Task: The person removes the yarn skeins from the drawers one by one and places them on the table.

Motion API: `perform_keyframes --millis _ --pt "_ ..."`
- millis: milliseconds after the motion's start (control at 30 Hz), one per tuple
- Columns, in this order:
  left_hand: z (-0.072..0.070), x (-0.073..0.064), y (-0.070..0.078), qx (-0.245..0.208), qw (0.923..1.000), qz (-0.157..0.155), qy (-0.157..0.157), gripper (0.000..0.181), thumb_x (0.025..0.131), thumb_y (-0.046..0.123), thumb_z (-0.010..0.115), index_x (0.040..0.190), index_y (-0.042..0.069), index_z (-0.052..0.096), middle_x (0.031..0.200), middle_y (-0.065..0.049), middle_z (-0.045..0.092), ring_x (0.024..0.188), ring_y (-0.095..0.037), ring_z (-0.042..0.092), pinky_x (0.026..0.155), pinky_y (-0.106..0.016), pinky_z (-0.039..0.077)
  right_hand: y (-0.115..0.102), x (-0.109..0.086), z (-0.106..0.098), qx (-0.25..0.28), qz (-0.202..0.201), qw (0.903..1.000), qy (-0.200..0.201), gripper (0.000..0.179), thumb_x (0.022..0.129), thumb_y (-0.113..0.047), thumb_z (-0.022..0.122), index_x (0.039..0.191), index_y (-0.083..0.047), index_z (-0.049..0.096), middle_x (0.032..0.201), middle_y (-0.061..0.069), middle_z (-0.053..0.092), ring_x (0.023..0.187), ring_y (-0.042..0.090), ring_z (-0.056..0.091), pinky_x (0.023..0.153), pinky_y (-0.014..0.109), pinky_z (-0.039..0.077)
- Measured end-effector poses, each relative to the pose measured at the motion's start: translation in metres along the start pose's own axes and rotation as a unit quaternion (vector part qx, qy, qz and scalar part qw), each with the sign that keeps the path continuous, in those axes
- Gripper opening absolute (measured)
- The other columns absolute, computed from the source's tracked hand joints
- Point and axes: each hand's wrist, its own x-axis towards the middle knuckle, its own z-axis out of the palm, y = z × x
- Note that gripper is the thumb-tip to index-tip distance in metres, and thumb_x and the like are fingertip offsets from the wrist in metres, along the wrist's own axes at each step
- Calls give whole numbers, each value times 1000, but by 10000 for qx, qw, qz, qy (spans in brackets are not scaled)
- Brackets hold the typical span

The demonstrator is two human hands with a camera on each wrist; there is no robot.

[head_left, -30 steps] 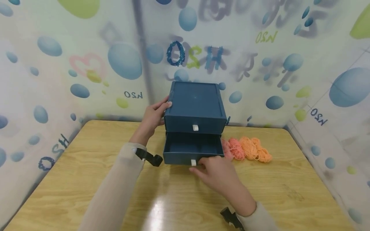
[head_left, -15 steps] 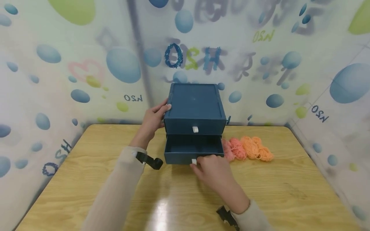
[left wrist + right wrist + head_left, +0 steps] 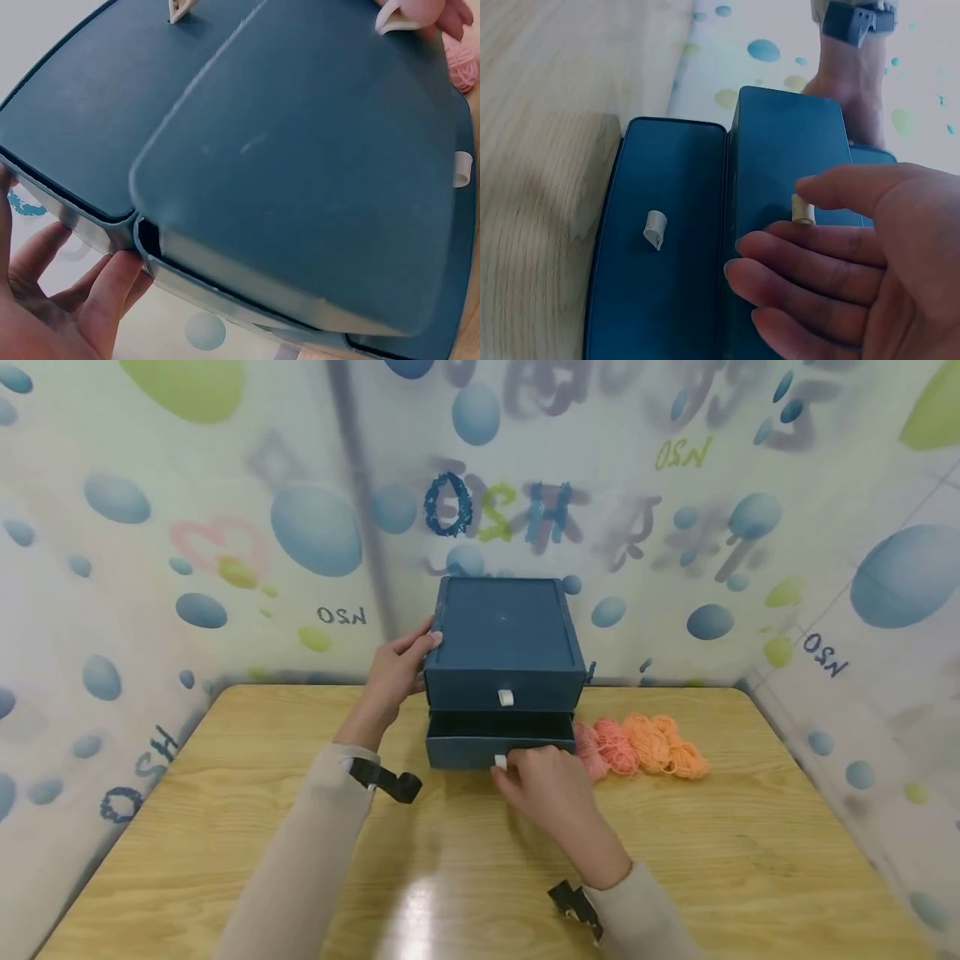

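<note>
A dark blue drawer cabinet [image 3: 502, 622] stands on the wooden table. Its middle drawer [image 3: 465, 753] sticks part way out, with a dark, bare interior showing. My right hand [image 3: 551, 793] pinches that drawer's white pull tab [image 3: 803, 210] between thumb and forefinger, the other fingers loosely bent by the drawer front. Against the cabinet's left side lies my left hand [image 3: 395, 670], thumb up by the top edge and fingers fairly straight along the wall. The top drawer [image 3: 465, 689] is closed. So is the bottom drawer [image 3: 682, 300], hidden in the head view.
Right beside the cabinet lie skeins of pink yarn [image 3: 617, 747] and orange yarn [image 3: 648, 743]. A patterned wall [image 3: 637, 568] rises close behind the table [image 3: 750, 827]. Each wrist wears a black camera strap.
The middle drawer has slid inward, toward the cabinet, with my right hand moving along on its tab. The left hand stays at the cabinet's side.
</note>
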Motion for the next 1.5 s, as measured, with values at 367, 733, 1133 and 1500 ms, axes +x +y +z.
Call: perform_keyframes --millis 367,733,1133,1500 --pt "-2 -7 0 24 9998 -129 149 55 98 49 61 150 44 45 161 -2 43 143 -25 51 109 -48 50 12 17 19 446 113 9986 279 33 94 -35 73 66 -17 66 49 -8 41 43 8 37 43 22 22" --pt "8 -5 3 57 10000 47 24 56 98 51 62 150 43 46 160 -2 44 141 -25 53 108 -47 52 21 22 25 775 363 9948 559 28 96 -33 71 76 -13 73 55 -4 57 44 6 43 43 21 33" --pt "4 -3 2 1 9999 34 140 53 98 50 62 149 45 47 160 1 44 138 -23 55 107 -48 52 18 19 28 816 1056 9901 -440 56 89 -53 72 49 -20 52 45 -10 31 40 9 31 41 25 20" --pt "5 -7 2 -30 9999 -20 148 53 98 51 61 148 44 48 160 1 44 135 -23 59 104 -44 55 19 14 57 580 1076 9921 -277 64 92 -52 69 45 -22 37 43 -10 26 38 10 31 37 27 19"
